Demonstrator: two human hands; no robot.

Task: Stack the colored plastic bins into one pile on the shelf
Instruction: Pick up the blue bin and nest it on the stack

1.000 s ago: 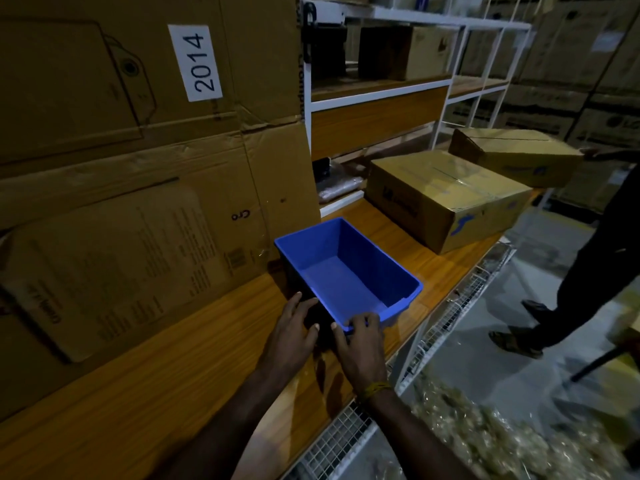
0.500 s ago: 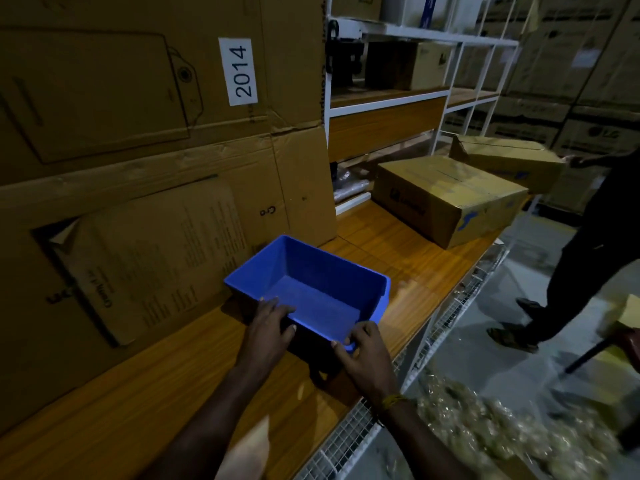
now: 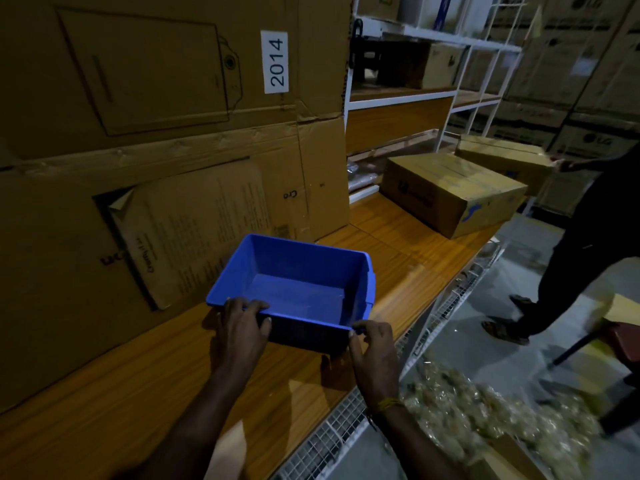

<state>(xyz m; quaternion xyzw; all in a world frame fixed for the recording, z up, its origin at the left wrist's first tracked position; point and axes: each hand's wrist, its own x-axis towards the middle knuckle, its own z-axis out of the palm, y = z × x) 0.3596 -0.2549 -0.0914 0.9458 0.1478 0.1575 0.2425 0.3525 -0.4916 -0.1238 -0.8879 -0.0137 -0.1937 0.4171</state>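
Both hands grip the near rim of the empty blue bin [image 3: 298, 289] on the wooden shelf [image 3: 138, 393]: left hand [image 3: 240, 329], right hand [image 3: 372, 348]. Dim light obscures the bin's front wall.

Blue plastic bin [image 3: 298, 292]: rectangular, open-topped, empty, with flared rim and tapered walls. Upright on the wooden shelf [image 3: 104, 393], turned at an angle to the shelf edge. Near rim held at both corners: left grip [image 3: 240, 327] over the near-left corner, fingers curled on the rim; right grip [image 3: 372, 344] pinching the near-right corner. Interior floor bare, extending away beyond both grips.
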